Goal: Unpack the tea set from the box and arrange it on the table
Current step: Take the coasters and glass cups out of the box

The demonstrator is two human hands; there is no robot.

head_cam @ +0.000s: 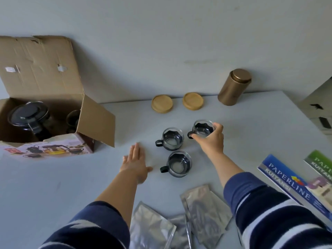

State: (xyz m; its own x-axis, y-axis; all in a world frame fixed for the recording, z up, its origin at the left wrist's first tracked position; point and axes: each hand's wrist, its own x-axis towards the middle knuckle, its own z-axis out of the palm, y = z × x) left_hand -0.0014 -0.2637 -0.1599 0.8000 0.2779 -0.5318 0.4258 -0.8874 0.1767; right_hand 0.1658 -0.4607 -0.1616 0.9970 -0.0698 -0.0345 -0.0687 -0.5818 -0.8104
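Cup, far right of the three on the table, sits in my right hand, fingers closed round its rim. My left hand lies flat, open, empty, near the box.

A single wide-angle view is given from the wearer's head, pitched forward and down over the tabletop. Both forearms are seen entering from six o'clock, so the lens sits close above them. The wall is faced at twelve o'clock, and the open box is caught at ten o'clock. Straight edges are bowed towards the frame's borders.
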